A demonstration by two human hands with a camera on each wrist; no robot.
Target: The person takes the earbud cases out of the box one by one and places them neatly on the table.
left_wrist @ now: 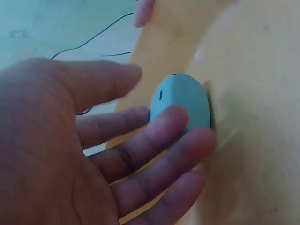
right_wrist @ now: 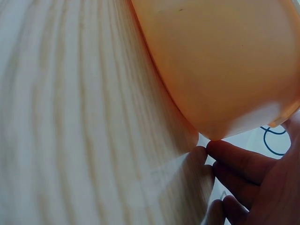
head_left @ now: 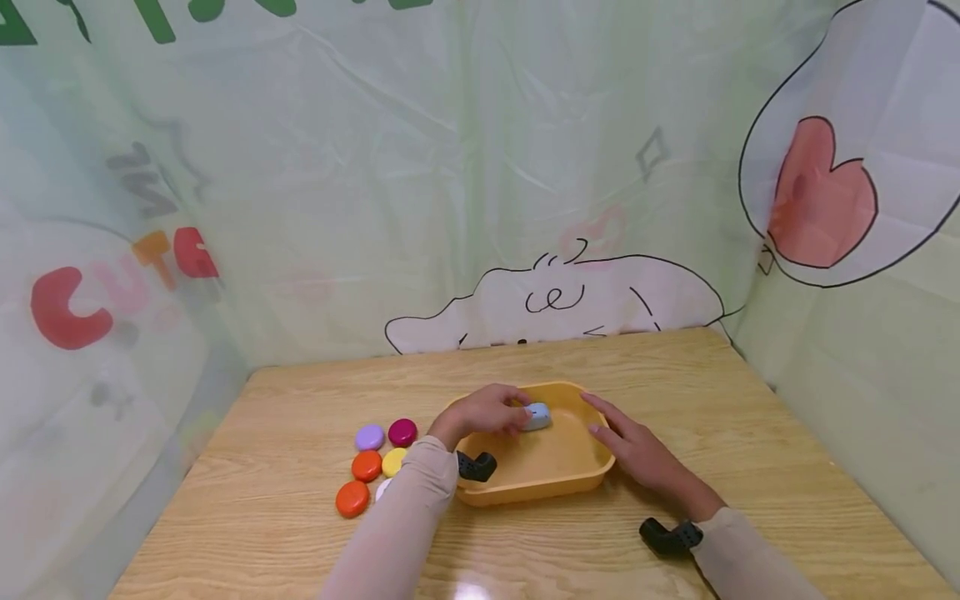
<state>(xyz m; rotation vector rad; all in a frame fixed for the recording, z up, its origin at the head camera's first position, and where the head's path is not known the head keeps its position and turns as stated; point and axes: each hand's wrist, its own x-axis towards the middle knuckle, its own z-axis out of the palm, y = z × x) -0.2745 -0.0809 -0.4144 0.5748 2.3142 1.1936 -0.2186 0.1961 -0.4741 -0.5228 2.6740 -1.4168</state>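
A yellow-orange plastic tray stands on the table, and a small light blue rounded piece with little dark marks lies inside it near the back. My left hand reaches over the tray's left side to this piece. In the left wrist view, its fairly straight fingers overlap the light blue piece, while the thumb stands apart from it. At the tray's right side is my right hand, fingers extended along the rim. Seen from the right wrist, its fingertips touch or nearly touch the tray's outer wall.
Left of the tray lie several round coloured discs, among them a purple one, a magenta one, an orange-red one and a yellow one. My left forearm partly covers a white one. A printed curtain hangs behind the wooden table.
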